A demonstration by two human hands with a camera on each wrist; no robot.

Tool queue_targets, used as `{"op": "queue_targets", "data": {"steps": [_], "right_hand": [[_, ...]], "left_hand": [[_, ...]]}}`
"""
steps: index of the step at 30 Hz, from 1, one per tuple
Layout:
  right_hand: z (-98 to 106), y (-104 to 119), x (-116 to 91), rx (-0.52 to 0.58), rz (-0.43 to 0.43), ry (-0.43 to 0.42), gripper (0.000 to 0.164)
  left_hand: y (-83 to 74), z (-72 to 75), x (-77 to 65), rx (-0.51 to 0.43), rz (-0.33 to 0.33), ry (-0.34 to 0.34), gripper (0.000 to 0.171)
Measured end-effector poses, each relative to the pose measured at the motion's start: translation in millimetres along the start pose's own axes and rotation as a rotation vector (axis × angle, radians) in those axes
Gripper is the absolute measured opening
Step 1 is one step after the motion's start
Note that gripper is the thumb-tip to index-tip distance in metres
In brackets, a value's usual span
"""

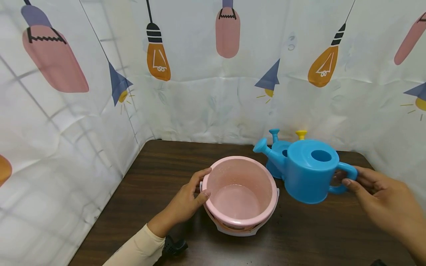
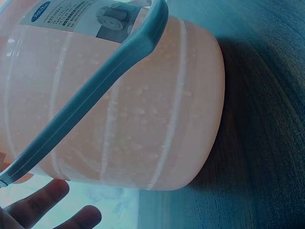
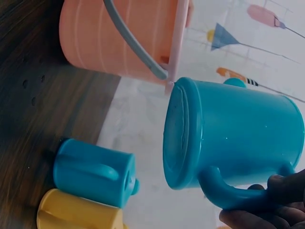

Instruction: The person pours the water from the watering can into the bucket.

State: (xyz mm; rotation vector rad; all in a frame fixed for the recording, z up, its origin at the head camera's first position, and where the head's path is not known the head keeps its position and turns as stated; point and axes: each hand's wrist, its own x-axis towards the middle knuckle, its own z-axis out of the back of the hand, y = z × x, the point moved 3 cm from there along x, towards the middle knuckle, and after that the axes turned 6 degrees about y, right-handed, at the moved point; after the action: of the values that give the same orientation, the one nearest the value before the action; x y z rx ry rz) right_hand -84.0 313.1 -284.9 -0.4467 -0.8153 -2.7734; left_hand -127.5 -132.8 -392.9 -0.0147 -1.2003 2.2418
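Note:
A pink bucket with a grey handle stands on the table. Its inner floor glistens, and droplets show through its wall in the left wrist view. My left hand is at the bucket's left side, thumb and index finger spread apart and touching the rim; two other fingers extend loosely beside the wall. With my right hand I grip the handle of a blue watering can, thumb in front and fingers behind. That can is raised, roughly level, right of the bucket, its spout pointing left.
Behind the raised can, a second blue watering can and a yellow one stand side by side on the dark wooden table. Patterned white cloth hangs behind and left. A small black object lies by my left wrist.

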Motion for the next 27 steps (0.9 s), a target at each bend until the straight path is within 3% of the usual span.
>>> {"op": "queue_targets", "data": {"steps": [9,27], "right_hand": [[-4.8,6.9,1.1,-0.041,-0.036,0.037,0.033],[-5.7,15.6,5.7,-0.019,0.039,0.042,0.036]], "left_hand": [[0.5,0.0,-0.4,-0.004,0.011,0.001,0.061],[-0.3,-0.5,-0.2,-0.003,-0.001,-0.007,0.061]]}}
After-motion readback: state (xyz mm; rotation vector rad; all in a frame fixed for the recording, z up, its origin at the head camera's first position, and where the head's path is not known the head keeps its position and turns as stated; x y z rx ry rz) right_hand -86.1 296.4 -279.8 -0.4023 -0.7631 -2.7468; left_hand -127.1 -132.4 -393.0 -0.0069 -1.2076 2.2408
